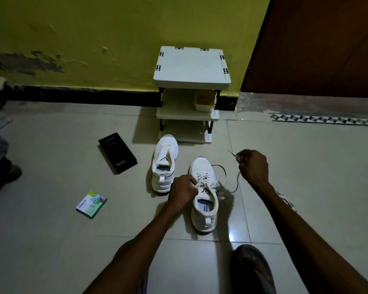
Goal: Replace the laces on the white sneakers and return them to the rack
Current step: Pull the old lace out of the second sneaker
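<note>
Two white sneakers stand on the tiled floor [51,158] in front of a small white rack [191,66], toes toward it. The far sneaker [165,164] has bare eyelets and sits just short of the rack's bottom shelf. The near sneaker [204,196] is beside it, closer to the person, with a lace [238,181] crossed through its eyelets. The left hand [183,190] rests against the near sneaker's left side, fingers curled, pinching the lace at the upper eyelets. The right hand [252,166] is held up to the right of that sneaker, apart from it, its fingers closed round the free end of the lace. The tip pokes out above the fist, and the slack hangs down in a loop to the floor and back to the shoe. Both forearms reach in from the bottom edge. A black box [117,152] lies on the floor left of the far sneaker, and a green packet [91,204] lies nearer, well left of the left hand. A yellowish tub [204,100] sits on the rack's middle shelf.
</note>
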{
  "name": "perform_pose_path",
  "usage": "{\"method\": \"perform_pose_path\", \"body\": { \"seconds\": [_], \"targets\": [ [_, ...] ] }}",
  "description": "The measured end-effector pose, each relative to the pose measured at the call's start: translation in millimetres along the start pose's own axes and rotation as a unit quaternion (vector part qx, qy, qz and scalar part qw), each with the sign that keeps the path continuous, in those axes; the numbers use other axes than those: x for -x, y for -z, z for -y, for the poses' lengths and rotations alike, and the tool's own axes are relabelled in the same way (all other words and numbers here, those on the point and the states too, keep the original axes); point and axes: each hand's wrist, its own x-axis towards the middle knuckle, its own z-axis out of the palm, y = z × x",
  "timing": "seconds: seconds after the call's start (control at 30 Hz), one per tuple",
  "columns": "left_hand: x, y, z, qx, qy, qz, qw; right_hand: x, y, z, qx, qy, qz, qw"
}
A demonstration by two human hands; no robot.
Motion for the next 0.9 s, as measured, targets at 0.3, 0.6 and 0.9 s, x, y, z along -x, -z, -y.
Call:
{"method": "perform_pose_path", "body": {
  "seconds": [0.3,0.6,0.9],
  "targets": [
    [9.5,-18.8,-16.3,-0.114,-0.109,0.023,0.987,55.2,-52.1,13.7,0.120,0.066,0.177,0.975],
    [-0.7,-20.2,-21.7,0.064,-0.032,0.034,0.997,72.3,-64.4,7.5,0.028,0.033,0.123,0.991],
    [-21.4,10.4,-36.3,0.133,0.049,0.128,0.982,78.8,-77.5,-8.2,-0.078,0.022,0.101,0.992]
  ]
}}
